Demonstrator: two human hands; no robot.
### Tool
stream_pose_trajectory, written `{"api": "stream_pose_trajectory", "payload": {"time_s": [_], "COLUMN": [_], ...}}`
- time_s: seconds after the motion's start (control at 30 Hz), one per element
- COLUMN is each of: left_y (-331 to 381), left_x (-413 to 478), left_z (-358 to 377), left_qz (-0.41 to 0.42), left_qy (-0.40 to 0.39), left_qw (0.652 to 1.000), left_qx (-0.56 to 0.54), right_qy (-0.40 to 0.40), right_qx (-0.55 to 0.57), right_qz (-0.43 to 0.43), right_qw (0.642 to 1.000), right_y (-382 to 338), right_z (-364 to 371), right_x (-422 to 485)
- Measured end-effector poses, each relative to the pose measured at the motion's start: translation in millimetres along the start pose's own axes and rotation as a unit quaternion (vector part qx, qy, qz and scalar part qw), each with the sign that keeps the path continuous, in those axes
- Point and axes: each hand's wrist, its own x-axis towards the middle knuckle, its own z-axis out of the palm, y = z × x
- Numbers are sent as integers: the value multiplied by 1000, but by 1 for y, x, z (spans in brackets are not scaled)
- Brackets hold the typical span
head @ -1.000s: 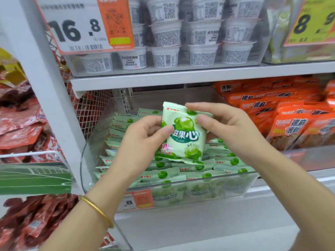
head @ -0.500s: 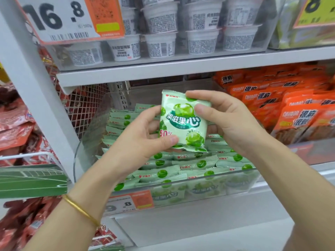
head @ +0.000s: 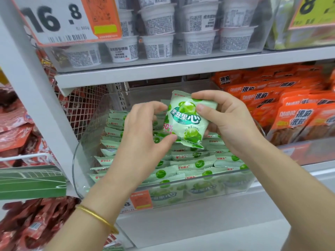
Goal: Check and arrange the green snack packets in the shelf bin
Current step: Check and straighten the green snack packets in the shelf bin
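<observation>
A pale green snack packet (head: 186,120) with green fruit printed on it is held upright above the clear shelf bin (head: 199,189). My right hand (head: 230,124) pinches its top right corner and supports its right side. My left hand (head: 143,142) pinches its lower left edge with the thumb, the fingers curled near its left side. Below, several rows of the same green packets (head: 192,163) stand packed on edge in the bin. A gold bangle (head: 97,218) circles my left wrist.
Orange snack packs (head: 293,116) fill the bin to the right. White cups (head: 157,46) are stacked on the shelf above, beside a 16.8 price tag (head: 59,20). Red packets (head: 14,127) hang left of the white upright (head: 32,98). A small price label (head: 139,200) sticks to the bin front.
The packet has tilted slightly, its bottom swinging right. My left fingers have loosened from its left side, with only the thumb at the lower edge. The camera view shifted a little.
</observation>
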Motion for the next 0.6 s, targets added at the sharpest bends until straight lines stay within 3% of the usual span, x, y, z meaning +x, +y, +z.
{"api": "stream_pose_trajectory", "payload": {"time_s": [0.1, 0.33, 0.47, 0.6], "left_y": [2, 7, 8, 8], "left_x": [-2, -2, -2, 0], "left_z": [4, 8, 8, 6], "left_qz": [51, 39, 17, -49], "left_qy": [20, -33, -69, -103], "left_qw": [997, 992, 997, 986], "left_qx": [48, 113, 23, -122], "right_qy": [0, -28, -56, -22], "right_qx": [5, 46, 59, -40], "right_qz": [5, 25, 27, -6], "right_qw": [1000, 998, 996, 999], "right_y": [-2, -3, -5, -6], "right_z": [1, 1, 0, -3], "right_x": [-1, -3, -6, -7]}}
